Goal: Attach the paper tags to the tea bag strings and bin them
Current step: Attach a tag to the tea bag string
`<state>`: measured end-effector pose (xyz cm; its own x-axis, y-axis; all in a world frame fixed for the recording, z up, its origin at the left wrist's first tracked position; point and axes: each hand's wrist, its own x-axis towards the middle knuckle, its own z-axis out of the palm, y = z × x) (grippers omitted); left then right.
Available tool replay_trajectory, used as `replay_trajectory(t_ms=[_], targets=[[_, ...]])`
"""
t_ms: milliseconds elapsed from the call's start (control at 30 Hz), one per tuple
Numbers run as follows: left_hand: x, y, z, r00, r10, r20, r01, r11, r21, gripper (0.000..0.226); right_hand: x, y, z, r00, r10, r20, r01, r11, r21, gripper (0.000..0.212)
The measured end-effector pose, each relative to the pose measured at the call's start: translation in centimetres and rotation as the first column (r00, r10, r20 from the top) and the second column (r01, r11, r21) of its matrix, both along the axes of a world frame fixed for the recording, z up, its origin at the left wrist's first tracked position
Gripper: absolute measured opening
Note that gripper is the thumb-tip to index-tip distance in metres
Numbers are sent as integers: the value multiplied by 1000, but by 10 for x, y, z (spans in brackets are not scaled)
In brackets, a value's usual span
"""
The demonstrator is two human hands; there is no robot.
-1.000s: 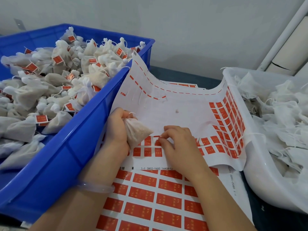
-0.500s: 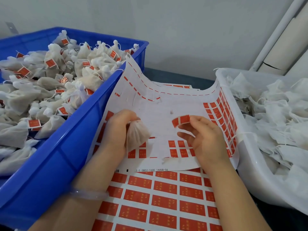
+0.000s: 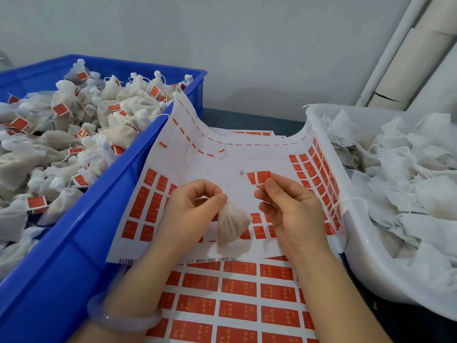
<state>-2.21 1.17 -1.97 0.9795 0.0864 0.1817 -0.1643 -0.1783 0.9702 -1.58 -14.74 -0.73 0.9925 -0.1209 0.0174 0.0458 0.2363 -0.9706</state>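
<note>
While pinching the gathered neck of a tea bag (image 3: 231, 227) between thumb and forefinger of the left hand (image 3: 195, 209), lets the pouch hang down over the upper sheet of red tags (image 3: 222, 164), just above its printed bottom edge. Grasps a peeled paper tag (image 3: 259, 177) in the right hand (image 3: 294, 209), thumb and fingertips closed on the tag's lower corner, red side showing, near the bag's neck and to its right but apart from it. Cannot tell where the bag's string runs. Wears a pale bracelet (image 3: 123, 318) on the left wrist. Works between a blue bin (image 3: 74, 256) on the left, heaped with tagged tea bags (image 3: 74, 125), and a white tub (image 3: 366, 263) on the right, full of untagged bags (image 3: 408, 181). Has the upper sheet curled up at both sides, against the bin wall and the tub wall, over a second sheet of red tags (image 3: 237, 305) lying flat nearer the body.
</note>
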Motion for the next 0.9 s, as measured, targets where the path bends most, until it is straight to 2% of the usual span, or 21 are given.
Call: replay_trajectory(t_ms=[100, 300, 433, 600, 800, 900], targets=[[-1, 0, -1, 1000, -4, 19, 4, 1000, 26, 17, 0, 2, -1, 1000, 11, -26, -11, 1000, -18, 14], [-4, -1, 4, 981, 22, 192, -47, 991, 129, 20, 0, 9, -2, 997, 13, -81, -11, 1000, 24, 25], [-2, -4, 3, 983, 49, 177, -61, 996, 63, 20, -2, 9, -1, 996, 10, -83, -5, 998, 57, 26], [-2, -4, 3, 980, 40, 194, -59, 994, 92, 19, -2, 10, -1, 996, -30, -83, 33, 999, 32, 21], [0, -3, 4, 995, 46, 90, -50, 998, 40, 18, -1, 10, 0, 996, -22, -81, 29, 996, 88, 15], [3, 0, 3, 991, 66, -115, -71, 997, -36, 25, -2, 11, 0, 994, -20, -110, 33, 993, 118, 18]])
